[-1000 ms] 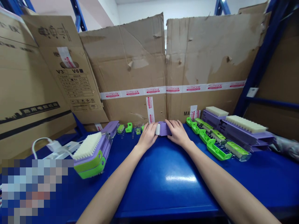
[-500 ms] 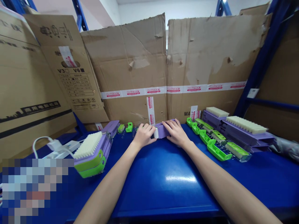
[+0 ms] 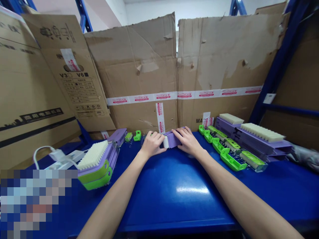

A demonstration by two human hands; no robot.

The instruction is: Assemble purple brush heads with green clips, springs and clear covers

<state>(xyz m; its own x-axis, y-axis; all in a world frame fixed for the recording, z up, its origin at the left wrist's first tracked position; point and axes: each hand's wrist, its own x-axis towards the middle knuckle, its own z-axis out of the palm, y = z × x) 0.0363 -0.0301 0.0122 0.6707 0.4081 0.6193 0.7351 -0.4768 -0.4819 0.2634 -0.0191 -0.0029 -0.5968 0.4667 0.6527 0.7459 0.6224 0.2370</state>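
My right hand (image 3: 187,142) is wrapped over the right part of a purple plastic brush body (image 3: 172,139), fingers on top. At its left end a white block (image 3: 165,142) shows, probably the bristle side. My left hand (image 3: 152,144) is closed round that end, fingertips above and thumb below. The palm hides the rest, though a speck of green shows by the knuckles. Just left of it, beside the cardboard, lie a green bracket (image 3: 137,135), a small clear-and-green piece (image 3: 128,136) and thin springs.
At left are a purple brush with cream bristles (image 3: 93,154) and green end, and a white power strip (image 3: 65,160) with a plug. To the right stand green brackets (image 3: 232,160), clear-and-green pieces (image 3: 253,160) and purple brushes (image 3: 262,133). Cardboard (image 3: 139,79) walls the back of the blue table (image 3: 174,205).
Both hands keep their hold on the purple brush body in nearly the same spot. The whole view has shifted very slightly.
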